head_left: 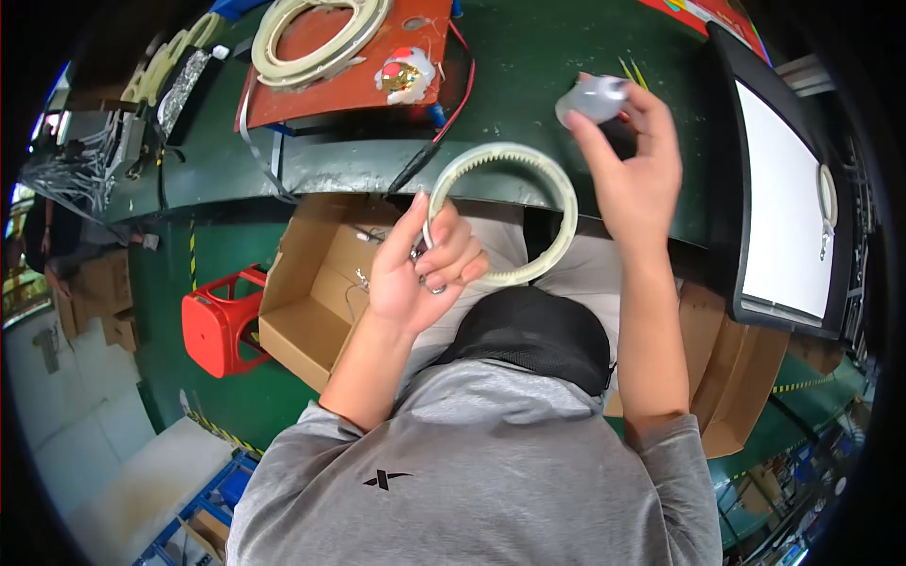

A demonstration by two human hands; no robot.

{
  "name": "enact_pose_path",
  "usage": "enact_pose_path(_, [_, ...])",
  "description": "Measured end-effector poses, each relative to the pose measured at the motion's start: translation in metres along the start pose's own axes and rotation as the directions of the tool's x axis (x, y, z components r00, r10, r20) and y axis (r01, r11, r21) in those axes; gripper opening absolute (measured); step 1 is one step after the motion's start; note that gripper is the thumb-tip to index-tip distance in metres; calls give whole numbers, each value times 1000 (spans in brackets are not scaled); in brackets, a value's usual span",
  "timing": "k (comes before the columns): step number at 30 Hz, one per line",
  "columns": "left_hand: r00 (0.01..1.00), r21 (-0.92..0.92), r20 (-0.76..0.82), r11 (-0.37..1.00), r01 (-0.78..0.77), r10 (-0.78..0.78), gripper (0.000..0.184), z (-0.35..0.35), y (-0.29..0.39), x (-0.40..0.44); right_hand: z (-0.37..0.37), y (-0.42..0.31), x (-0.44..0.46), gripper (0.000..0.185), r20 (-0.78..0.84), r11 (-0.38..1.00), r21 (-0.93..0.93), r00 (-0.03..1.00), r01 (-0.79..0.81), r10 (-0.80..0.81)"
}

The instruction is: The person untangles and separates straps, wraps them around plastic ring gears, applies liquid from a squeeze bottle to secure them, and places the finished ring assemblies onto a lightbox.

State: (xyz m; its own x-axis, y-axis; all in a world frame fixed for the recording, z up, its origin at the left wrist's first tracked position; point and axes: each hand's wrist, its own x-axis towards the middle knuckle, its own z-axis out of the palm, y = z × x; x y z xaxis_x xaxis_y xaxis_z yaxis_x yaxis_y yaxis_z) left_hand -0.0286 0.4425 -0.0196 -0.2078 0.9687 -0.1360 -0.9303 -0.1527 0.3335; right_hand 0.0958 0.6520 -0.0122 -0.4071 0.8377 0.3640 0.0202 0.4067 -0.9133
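Left hand (425,259) in curled grip on pale toothed ring (568,203), right hand (644,165) in pinch on translucent container (591,98)

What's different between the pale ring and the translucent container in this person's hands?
The pale ring is a hollow hoop; the translucent container is a rounded body. The ring looks wider than the container. The left hand holds the ring, the right hand the container. Both are handheld.
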Motion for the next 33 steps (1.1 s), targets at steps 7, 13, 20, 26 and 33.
enact_pose_path(7, [998,-91,-61,996,21,-26,45,2,-14,16,-56,-39,-32,44,195,803,515,954,-299,229])
enact_pose_path(13, [990,21,-144,1000,15,-12,43,9,-15,19,-75,-35,-47,51,124,820,416,918,-393,377])
enact_pose_path(20, [988,19,-155,1000,16,-13,44,7,-15,20,-69,-27,-55,47,8,880,374,950,-293,313])
enact_pose_path(26, [979,18,-201,1000,12,-8,44,13,-16,20,-63,-24,-56,46,-25,950,263,983,-169,181])
enact_pose_path(33, [980,5,-197,1000,11,-10,44,13,-16,20,-64,-21,-56,39,-15,971,202,991,-128,133])
